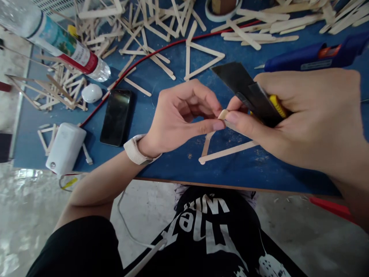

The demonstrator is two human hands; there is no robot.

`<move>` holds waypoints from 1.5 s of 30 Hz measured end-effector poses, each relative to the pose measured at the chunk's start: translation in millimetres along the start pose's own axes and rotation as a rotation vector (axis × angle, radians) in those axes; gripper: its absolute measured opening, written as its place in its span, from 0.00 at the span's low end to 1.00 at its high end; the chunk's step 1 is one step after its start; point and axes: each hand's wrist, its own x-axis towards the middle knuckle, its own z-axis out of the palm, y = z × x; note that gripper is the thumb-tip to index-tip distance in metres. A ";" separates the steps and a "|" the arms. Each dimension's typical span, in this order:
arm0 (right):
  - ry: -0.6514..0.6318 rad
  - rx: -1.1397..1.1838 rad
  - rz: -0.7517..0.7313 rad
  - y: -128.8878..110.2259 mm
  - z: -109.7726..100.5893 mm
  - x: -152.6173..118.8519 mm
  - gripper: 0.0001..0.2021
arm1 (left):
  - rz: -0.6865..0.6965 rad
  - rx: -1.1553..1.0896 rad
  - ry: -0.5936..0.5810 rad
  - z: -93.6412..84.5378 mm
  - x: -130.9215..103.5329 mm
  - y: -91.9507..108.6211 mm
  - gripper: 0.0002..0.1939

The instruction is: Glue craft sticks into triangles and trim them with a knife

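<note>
Near the table's front edge, my left hand (184,115) pinches the end of a wooden stick structure (230,151) between thumb and forefinger. My right hand (300,119) grips a utility knife (253,94) with a black blade and a yellow part, the blade pointing up and to the left. The thumb and a finger of that same hand also pinch the structure's stick end, right beside my left fingertips. Part of the structure is hidden behind my right hand; its visible corner points toward the front edge.
Behind my hands lie a stick triangle (203,59), a blue glue gun (311,57) and heaps of loose sticks. On the left are a black phone (115,117), a white power bank (66,148), a white round case (92,93), a bottle (67,44) and a red cable (161,49).
</note>
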 end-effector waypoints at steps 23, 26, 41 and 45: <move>0.028 -0.122 -0.190 35.5 11.6 -11.3 0.15 | 0.233 -0.126 0.171 -19.8 11.2 -32.9 0.10; 0.011 -0.140 -0.178 33.2 13.2 -8.9 0.17 | 0.203 -0.147 0.171 -23.0 11.0 -33.6 0.13; -0.079 -0.182 -0.145 25.5 10.0 -5.8 0.23 | 0.181 -0.117 0.147 -13.3 8.5 -23.2 0.09; -0.069 -0.184 -0.157 26.2 10.2 -6.0 0.23 | 0.164 -0.109 0.175 -13.1 7.6 -23.7 0.07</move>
